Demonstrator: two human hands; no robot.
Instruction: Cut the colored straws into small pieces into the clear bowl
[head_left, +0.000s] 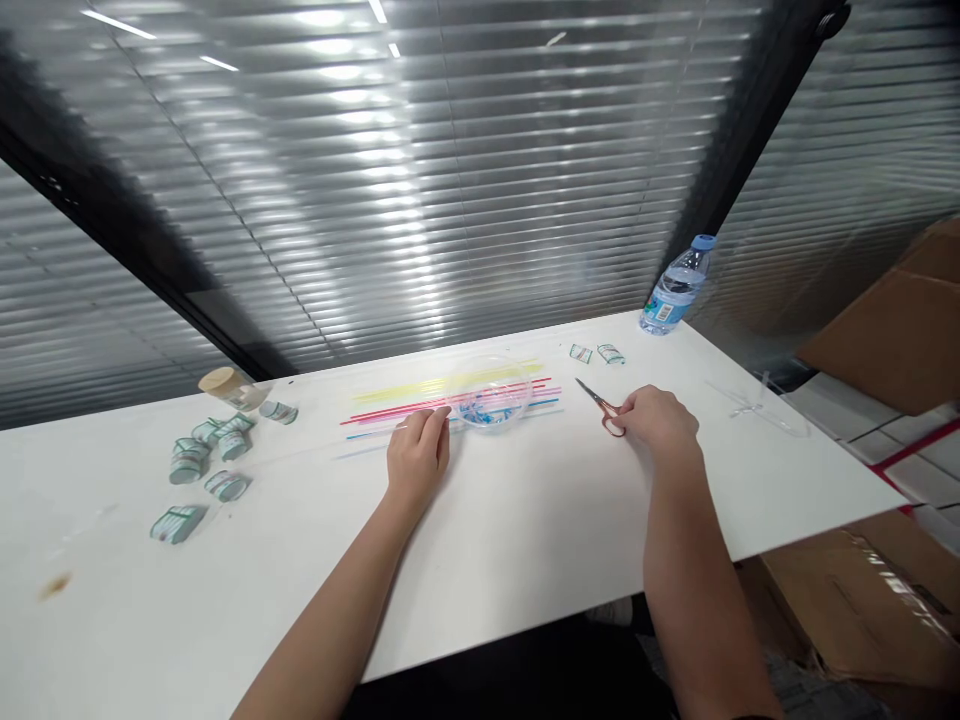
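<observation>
My right hand (660,417) has its thumb and fingers on one orange handle loop of a pair of scissors (606,408), whose blades point away to the left on the white table. The fingers of my left hand (420,448) are curled together beside a clear round bowl (491,428), their tips at its left rim; what they hold, if anything, is hidden. Small blue pieces (480,408) lie in the bowl. Thin straw-like sticks run behind and under the bowl and left hand: yellow sticks (397,388), red sticks (367,413) and blue sticks (364,435).
Several small green-and-white packets (187,460) and a jar with a tan lid (223,381) stand at left. Two similar packets (596,354) lie behind the scissors. A water bottle (675,292) stands at the back right corner, near clear plastic strips (757,408). Cardboard boxes (855,590) are beyond the right edge.
</observation>
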